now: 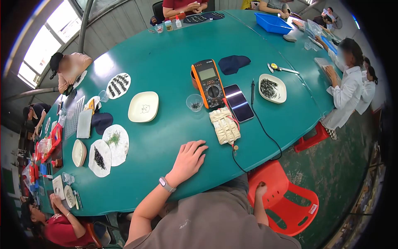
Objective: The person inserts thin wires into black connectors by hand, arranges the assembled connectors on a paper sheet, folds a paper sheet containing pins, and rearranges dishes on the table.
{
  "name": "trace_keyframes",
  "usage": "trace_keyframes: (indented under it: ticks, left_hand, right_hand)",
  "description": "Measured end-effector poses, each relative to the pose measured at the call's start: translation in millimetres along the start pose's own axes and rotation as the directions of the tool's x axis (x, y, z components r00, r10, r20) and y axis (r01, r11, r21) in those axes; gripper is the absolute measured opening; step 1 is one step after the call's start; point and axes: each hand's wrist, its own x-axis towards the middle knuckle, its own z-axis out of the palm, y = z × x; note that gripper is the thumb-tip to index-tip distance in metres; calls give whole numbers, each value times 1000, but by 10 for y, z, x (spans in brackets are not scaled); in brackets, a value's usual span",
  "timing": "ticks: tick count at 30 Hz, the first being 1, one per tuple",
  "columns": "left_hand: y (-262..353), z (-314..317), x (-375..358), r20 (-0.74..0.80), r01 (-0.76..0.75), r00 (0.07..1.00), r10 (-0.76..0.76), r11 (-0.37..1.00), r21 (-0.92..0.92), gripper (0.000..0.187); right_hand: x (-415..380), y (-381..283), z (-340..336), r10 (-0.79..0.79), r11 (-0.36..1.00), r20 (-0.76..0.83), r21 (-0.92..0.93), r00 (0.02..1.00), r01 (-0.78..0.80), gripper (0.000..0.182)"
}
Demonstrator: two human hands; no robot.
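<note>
My left hand [186, 162] lies palm down on the green table [166, 54], fingers stretched out and holding nothing. A grey band [166, 184] circles that wrist. Low beside the red chair [286, 199] is my right hand [261, 189]; its fingers look partly curled, but their grip is not clear. Beyond my left hand, an orange and black multimeter [211, 84] leans upright on a support. A taped cream-coloured bundle [225, 126] with red and black wires sits before it. A phone [239, 103] and a black probe [252, 92] lie alongside.
A clear cup [194, 103] with dark bits stands by the meter. Square dishes [143, 107] [272, 88], white paper rounds [119, 86] with dark strips, calipers [283, 69] and a blue tray [272, 23] are spread around. Several people [348, 79] sit round the table.
</note>
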Motion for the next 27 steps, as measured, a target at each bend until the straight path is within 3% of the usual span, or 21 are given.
trace_keyframes:
  ticks: [1, 2, 3, 4, 7, 10, 11, 12, 13, 14, 16, 18, 21, 24, 27]
  left_hand:
    - [4, 1, -4, 1, 14, 1000, -14, 1000, -3, 33]
    - [9, 2, 3, -3, 31, 1000, -31, 1000, -3, 34]
    - [25, -12, 7, 2, 30, 1000, -30, 999, 29, 36]
    - [50, -31, 13, 10, 28, 1000, -28, 998, 61, 38]
    - [42, -67, 70, 93, -8, 996, 2, 998, 67, 42]
    - [69, -104, 134, 195, -30, 981, 20, 998, 50, 42]
    - [48, -93, 132, 217, -26, 976, 15, 998, 50, 42]
    - [24, -81, 128, 233, -13, 972, 2, 999, 47, 41]
    - [-2, -79, 134, 250, -17, 968, 0, 998, 68, 42]
    - [-19, -83, 132, 268, -17, 963, -4, 997, 79, 42]
    - [-51, -67, 130, 308, -8, 951, -13, 998, 67, 44]
    - [-87, -82, 107, 364, 9, 931, -20, 999, 31, 48]
    - [-126, -204, 232, 358, 6, 934, -4, 1000, -5, 41]
    - [-240, -240, 211, 439, -39, 897, 44, 999, -21, 45]
    - [-289, -114, 55, 466, -120, 881, 81, 991, 56, 49]
  right_hand:
    - [180, -193, -158, -19, 993, -152, 114, 988, 37, 24]
    - [249, -739, -468, -128, 956, -337, 210, 933, 207, 25]
    - [310, -1413, -786, -185, 893, -528, 261, 829, 366, 25]
    - [448, -2034, -1070, -325, 785, -682, 192, 656, 589, 21]
    - [575, -3795, -1730, -477, 534, -717, 223, 508, 816, 15]
    - [867, -5264, -1606, -775, 307, -497, 243, 390, 920, 12]
    - [966, -5744, -1499, -884, 266, -356, 154, 304, 952, 10]
    - [1104, -6177, -1265, -929, 235, -241, 208, 282, 950, 11]
    - [1176, -6610, -1039, -947, 296, -71, 183, 313, 937, 13]
    - [1350, -6976, -737, -952, 305, 59, 169, 300, 937, 17]
    - [1666, -7586, -36, -957, 270, 154, 166, 245, 949, 21]
    - [1855, -8103, 555, -913, 325, 296, 111, 281, 939, 26]
    - [2168, -8694, 1403, -890, 197, 406, -74, 210, 978, 32]
    - [2443, -9181, 2145, -883, 108, 443, -130, 155, 986, 43]
    - [2634, -9596, 2794, -845, 93, 494, -246, 207, 965, 54]
